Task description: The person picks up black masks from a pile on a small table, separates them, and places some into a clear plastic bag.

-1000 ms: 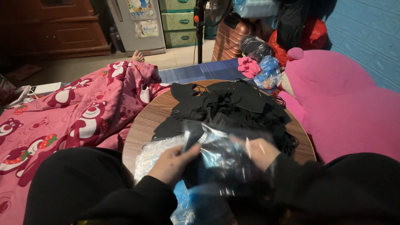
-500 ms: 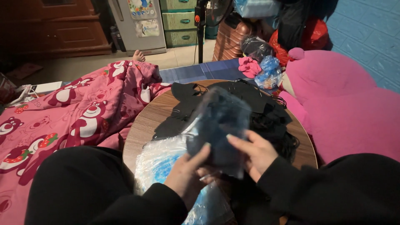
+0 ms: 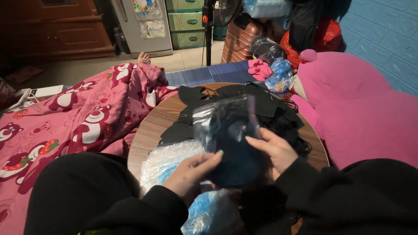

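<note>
- The left hand (image 3: 191, 172) and the right hand (image 3: 273, 150) together hold a clear plastic bag with dark contents (image 3: 230, 139) upright above the near edge of the round wooden surface (image 3: 150, 130).
- The left hand's fingers are curled onto the bag's lower left side, fingertips pressed against the plastic; the right hand grips the right side, thumb laid across the front.
- A second ago the bag lay low and rumpled between the hands, near the lap; half a second ago it was already raised and upright. Now it stands at much the same height, with the right thumb further across its front.
- The pile of black fabric pieces (image 3: 261, 102) lies on the far half of the surface, where it was before.
- A bubble-wrap packet with blue inside (image 3: 167, 161) rests on the near left of the surface, just below the left hand, unmoved.
- The pink blanket with bear print (image 3: 87, 117) to the left and the large pink cushion (image 3: 357, 104) to the right sit as in the earlier views.
</note>
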